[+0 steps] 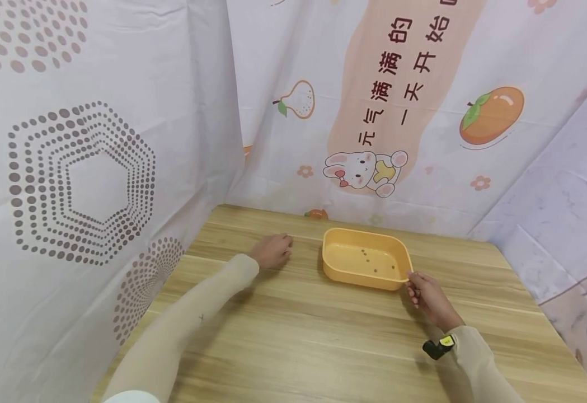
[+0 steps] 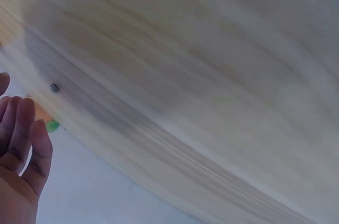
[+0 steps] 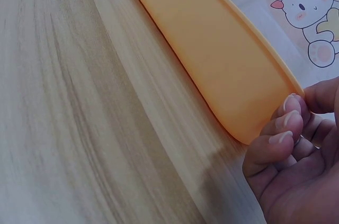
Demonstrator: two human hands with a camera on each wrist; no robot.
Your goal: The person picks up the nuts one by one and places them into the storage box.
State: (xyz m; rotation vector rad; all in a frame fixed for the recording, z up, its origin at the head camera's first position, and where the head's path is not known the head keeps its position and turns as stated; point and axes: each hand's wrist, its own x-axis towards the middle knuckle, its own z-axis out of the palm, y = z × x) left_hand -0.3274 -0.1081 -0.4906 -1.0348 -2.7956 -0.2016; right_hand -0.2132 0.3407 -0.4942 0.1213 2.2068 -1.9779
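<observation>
A shallow yellow-orange plastic tray (image 1: 348,277) sits toward the back of the wooden table, several small dark round pieces (image 1: 375,271) scattered on its floor. At its near right corner, my right hand (image 1: 428,296) pinches the rim between thumb and fingers. The right wrist view shows the same grip on the tray (image 3: 212,49) from outside its wall. My left hand (image 1: 273,251) hovers low over the table left of the tray, fingers loosely bent with nothing visible in them. A small dark metallic-looking piece (image 2: 54,88) lies on the table close to the left fingertips (image 2: 39,128).
The wooden table (image 1: 293,347) runs back to a printed cloth (image 1: 283,168) with fruit and a rabbit. Another patterned cloth (image 1: 182,140) hangs along the left side, and a pale one (image 1: 560,224) on the right. A black device (image 1: 438,348) is worn on the right wrist.
</observation>
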